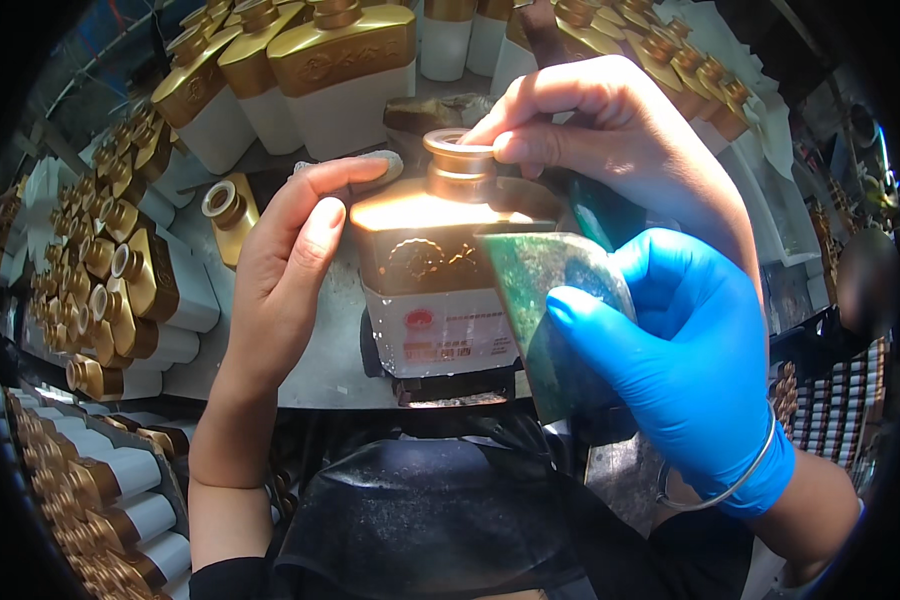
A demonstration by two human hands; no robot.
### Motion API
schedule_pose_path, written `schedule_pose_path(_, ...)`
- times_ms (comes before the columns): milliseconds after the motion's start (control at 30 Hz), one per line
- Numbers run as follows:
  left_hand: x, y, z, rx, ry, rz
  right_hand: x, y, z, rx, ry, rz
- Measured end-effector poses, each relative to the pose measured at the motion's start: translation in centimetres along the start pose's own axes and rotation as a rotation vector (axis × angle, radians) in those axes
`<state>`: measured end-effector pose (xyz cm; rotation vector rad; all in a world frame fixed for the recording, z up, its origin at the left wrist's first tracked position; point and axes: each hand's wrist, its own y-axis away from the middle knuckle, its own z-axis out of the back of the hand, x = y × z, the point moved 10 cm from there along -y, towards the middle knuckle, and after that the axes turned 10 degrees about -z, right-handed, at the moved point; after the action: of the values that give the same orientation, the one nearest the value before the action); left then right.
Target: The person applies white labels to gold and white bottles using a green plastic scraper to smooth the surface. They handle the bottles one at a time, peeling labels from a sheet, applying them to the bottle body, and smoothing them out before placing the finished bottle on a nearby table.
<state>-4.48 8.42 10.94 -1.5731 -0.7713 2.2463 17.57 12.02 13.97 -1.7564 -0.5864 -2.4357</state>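
Note:
A gold-and-white square-shouldered bottle (440, 290) stands upright before me, with a round gold neck (460, 180). My right hand (630, 130), bare, pinches the neck's rim with thumb and fingertips. Left of the bottle, my left hand (295, 250), also bare, has its index finger stretched toward the shoulder. A whitish cloth-like pad (385, 165) sits at that fingertip; how it is gripped is partly hidden. Another person's blue-gloved hand (660, 360), with a bangle at the wrist, holds a flat green straight-edged piece (555, 320) in front of the bottle's right side.
Several similar bottles (340, 70) stand at the back, more crowd the left (135, 270) and lower left (110, 480), others the back right (680, 65). One gold-necked bottle (230, 210) is beside my left hand. The grey tabletop (230, 360) ends at a front edge near my dark apron (420, 510).

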Motion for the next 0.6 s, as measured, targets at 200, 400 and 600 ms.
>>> schedule_pose_path(200, 0.0, 0.5, 0.8, -0.023, -0.022, 0.024, 0.8, -0.2, -0.7, 0.166, 0.017, -0.096)
schedule_pose_path(400, 0.0, 0.0, -0.1, -0.002, 0.012, -0.003, 6.9, -5.9, -3.3, 0.386, 0.527, 0.698)
schedule_pose_path(600, 0.0, 0.1, 0.3, -0.009, 0.002, -0.005, 6.9, -8.5, -4.3, 0.418, 0.546, 0.784)
